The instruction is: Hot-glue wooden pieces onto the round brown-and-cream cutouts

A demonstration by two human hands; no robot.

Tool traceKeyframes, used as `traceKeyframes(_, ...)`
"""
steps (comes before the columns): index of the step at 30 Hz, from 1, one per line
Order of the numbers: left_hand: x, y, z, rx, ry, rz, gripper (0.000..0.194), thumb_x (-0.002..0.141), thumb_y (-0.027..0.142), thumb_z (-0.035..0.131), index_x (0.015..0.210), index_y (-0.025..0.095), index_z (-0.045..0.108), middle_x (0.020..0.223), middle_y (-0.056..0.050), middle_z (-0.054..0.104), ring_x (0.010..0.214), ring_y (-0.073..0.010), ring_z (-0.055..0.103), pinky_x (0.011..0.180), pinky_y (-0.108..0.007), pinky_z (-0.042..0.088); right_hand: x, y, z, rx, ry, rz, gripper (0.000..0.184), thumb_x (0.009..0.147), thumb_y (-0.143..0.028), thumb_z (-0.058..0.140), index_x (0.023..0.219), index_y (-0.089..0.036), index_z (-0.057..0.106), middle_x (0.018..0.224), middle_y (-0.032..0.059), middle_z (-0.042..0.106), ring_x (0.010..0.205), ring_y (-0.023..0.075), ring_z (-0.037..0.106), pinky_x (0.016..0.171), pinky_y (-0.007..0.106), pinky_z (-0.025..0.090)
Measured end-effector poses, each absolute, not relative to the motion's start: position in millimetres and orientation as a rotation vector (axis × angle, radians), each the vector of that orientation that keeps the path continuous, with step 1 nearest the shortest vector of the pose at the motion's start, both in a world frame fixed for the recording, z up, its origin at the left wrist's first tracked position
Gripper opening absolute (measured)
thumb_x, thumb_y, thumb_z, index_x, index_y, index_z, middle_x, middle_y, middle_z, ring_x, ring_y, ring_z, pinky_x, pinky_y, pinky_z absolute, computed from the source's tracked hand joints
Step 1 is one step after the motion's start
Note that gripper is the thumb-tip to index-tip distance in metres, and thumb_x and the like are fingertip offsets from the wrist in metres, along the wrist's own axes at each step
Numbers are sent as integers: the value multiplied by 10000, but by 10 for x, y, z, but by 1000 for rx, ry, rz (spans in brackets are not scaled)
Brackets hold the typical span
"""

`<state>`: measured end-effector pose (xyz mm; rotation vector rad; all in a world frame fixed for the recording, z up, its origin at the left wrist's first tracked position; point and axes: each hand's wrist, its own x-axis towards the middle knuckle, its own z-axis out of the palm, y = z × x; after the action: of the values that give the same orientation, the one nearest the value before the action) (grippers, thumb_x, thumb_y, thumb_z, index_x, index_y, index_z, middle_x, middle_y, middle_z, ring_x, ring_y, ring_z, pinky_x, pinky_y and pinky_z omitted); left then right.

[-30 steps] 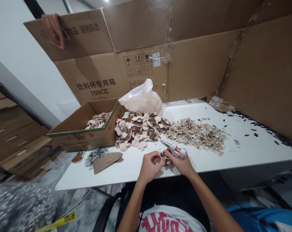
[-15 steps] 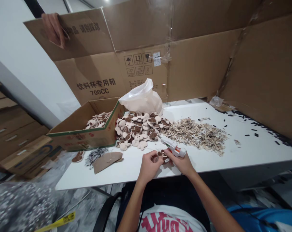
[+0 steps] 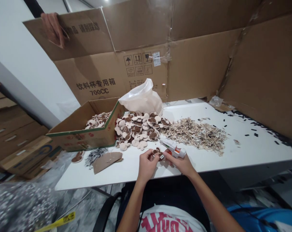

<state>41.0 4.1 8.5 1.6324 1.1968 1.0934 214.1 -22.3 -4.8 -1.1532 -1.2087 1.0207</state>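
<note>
My left hand (image 3: 147, 163) pinches a small brown plush patch (image 3: 156, 152), with a cream loop and a small white tag on it, just above the table's front edge. Beside it, my right hand (image 3: 182, 162) is closed around a white glue gun (image 3: 173, 148) with orange parts, its nozzle pointing up and left. The right thumb and fingertips come close to the patch; whether they touch it I cannot tell. Straight ahead lies a heap of brown and cream plush patches (image 3: 138, 129). To its right spreads a pile of short cream cord loops (image 3: 196, 135).
An open cardboard box (image 3: 83, 140) holding more patches stands left, near a white plastic bag (image 3: 142, 98). A brown cardboard scrap (image 3: 107, 162) and black bits (image 3: 95, 156) lie in front. Black pieces (image 3: 256, 134) scatter right. Another person's hand (image 3: 54, 30) rests over the cardboard wall.
The plush patch and my left hand have shifted slightly left and up, and the patch has turned a little. The glue gun stays in my right hand, almost in place.
</note>
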Motion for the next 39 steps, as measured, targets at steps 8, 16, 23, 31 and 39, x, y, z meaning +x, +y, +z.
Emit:
traceKeyframes(8, 416, 20, 153, 1626, 1141, 1134, 209, 868, 300, 629, 728, 151, 670, 597, 40, 440, 577, -108, 328, 560, -230, 284, 2136, -213, -101, -1135, -1173, 1049, 398, 821, -555, 785, 812, -163, 713, 538, -5, 609, 439, 130, 530, 433, 239, 432)
traceKeyframes(16, 420, 13, 158, 1632, 1180, 1150, 260, 890, 360, 642, 739, 153, 690, 598, 35, 458, 560, -106, 323, 544, -236, 267, 2134, -205, -134, -1125, -1158, 1055, 402, 815, -557, 791, 823, -163, 711, 540, -7, 613, 435, 127, 527, 429, 234, 431)
traceKeyframes(23, 417, 23, 125, 1666, 1096, 1093, 411, 928, 530, 619, 796, 157, 731, 634, 4, 561, 590, -134, 442, 570, -247, 347, 2147, -184, -137, -1162, -1148, 1008, 405, 850, -574, 749, 811, -175, 690, 547, -1, 617, 438, 132, 546, 436, 236, 457)
traceKeyframes(31, 423, 10, 121, 1666, 1045, 1092, 432, 926, 562, 627, 815, 158, 733, 687, -20, 623, 643, -156, 515, 613, -256, 406, 2155, -168, -115, -1175, -1148, 978, 392, 839, -568, 755, 800, -183, 690, 525, -13, 609, 424, 133, 550, 430, 232, 449)
traceKeyframes(39, 371, 13, 122, 1716, 1009, 1036, 350, 948, 493, 628, 890, 158, 714, 712, -8, 577, 658, -144, 473, 632, -254, 382, 2147, -208, -1, -1220, -1169, 920, 390, 862, -563, 723, 790, -182, 681, 515, -20, 596, 422, 130, 537, 443, 241, 447)
